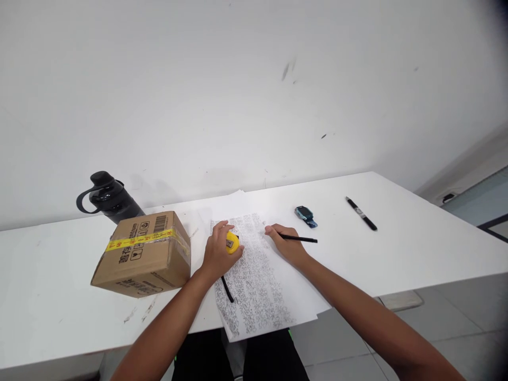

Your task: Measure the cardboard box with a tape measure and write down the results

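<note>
My left hand (217, 253) is wrapped around a yellow tape measure (232, 242) resting on a printed sheet of paper (257, 286); its black strap (227, 290) trails toward me. My right hand (286, 242) lies on the paper's right side, fingers closed on a thin black pen (301, 239) that points to the right. The sheets lie on a white table (397, 248) and overhang its near edge.
A taped cardboard box (143, 253) stands left of my left hand, with a black water bottle (109, 197) behind it by the wall. A blue smartwatch (305, 215) and a second black pen (361, 213) lie to the right. My dark-clothed lap shows below the table.
</note>
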Motion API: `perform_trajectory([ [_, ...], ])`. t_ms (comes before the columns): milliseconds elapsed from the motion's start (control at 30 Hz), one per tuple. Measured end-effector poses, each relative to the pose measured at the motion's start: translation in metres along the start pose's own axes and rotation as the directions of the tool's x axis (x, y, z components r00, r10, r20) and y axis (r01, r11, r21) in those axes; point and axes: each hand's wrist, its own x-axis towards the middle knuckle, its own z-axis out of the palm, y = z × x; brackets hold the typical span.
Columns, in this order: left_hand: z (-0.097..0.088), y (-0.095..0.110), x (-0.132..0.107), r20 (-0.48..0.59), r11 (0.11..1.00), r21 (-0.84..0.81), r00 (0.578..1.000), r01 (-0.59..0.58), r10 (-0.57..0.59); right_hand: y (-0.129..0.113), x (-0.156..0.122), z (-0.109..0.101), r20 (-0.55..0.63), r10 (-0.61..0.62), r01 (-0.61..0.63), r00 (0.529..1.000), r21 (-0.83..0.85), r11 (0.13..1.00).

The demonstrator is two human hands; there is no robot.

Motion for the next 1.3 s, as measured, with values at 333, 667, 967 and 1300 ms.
perform_trajectory([
  [333, 0.001, -0.004, 0.000, -0.020, 0.962, -0.269, 0.998, 0.046, -0.054, 0.019, 0.012, -0.003, -0.205, -0.162, 0.109, 0.965, -0.249, 0.962],
  [667, 0.002, -0.004, -0.002, 0.018, 0.959, -0.283, 1.000, 0.023, -0.018, 0.019, 0.014, -0.002, -0.251, -0.136, 0.096, 0.958, -0.166, 0.982],
  [967, 0.004, -0.007, -0.001, 0.007, 0.958, -0.286, 1.000, 0.012, -0.010, 0.014, 0.009, 0.001, -0.300, -0.141, 0.121, 0.943, -0.086, 0.989],
  [1300, 0.003, -0.005, 0.000, 0.010, 0.971, -0.239, 1.000, -0.002, 0.005, 0.023, 0.013, 0.003, -0.205, -0.269, 0.218, 0.941, -0.242, 0.945],
])
